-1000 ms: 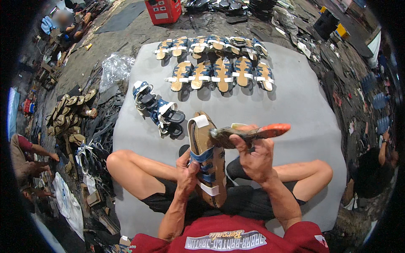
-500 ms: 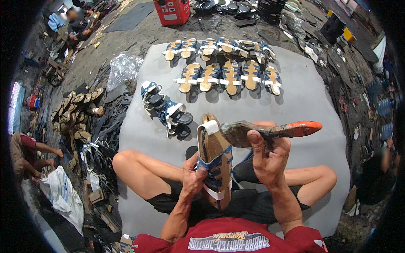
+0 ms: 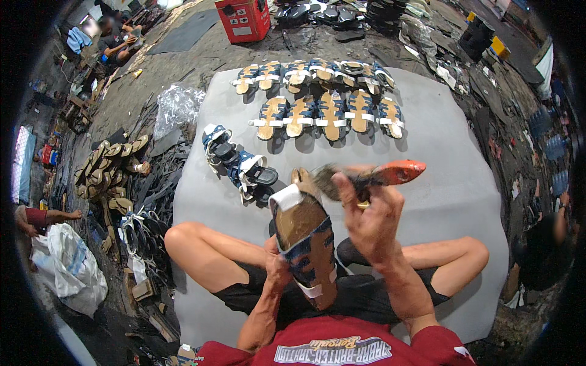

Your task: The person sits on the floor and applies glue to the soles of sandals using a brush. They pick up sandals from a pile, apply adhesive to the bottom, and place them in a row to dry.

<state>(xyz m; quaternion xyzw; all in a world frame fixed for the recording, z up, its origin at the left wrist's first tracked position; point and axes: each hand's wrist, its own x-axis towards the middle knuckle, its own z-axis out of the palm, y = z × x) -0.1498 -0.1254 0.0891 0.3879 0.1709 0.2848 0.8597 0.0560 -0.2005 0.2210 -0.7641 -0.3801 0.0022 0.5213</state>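
Note:
My left hand [image 3: 278, 263] grips the near left side of a sandal [image 3: 303, 256] with a brown footbed, dark blue straps and white bands. Its fingers are partly hidden by the sandal, held tilted above my lap. A tan piece [image 3: 299, 175] sticks out past its far end. My right hand [image 3: 373, 222] closes around an orange-handled tool [image 3: 400, 172] with a broad, dark, caked head. The head is just beyond the sandal's far right edge; contact I cannot tell. Past my hands, two rows of similar sandals [image 3: 331, 116] lie on a grey mat [image 3: 439, 152].
More blue and white sandals [image 3: 241, 161] are piled at the mat's left. Brown soles [image 3: 104, 171], clear plastic [image 3: 176, 110] and a white sack [image 3: 70, 268] lie off the left side. A red box [image 3: 243, 21] stands beyond the mat. Other people sit at the left.
The sandal has turned to show more footbed. My right hand and the tool have shifted left, nearer my body's midline. At far left, the white sack has shifted beside another person's arm.

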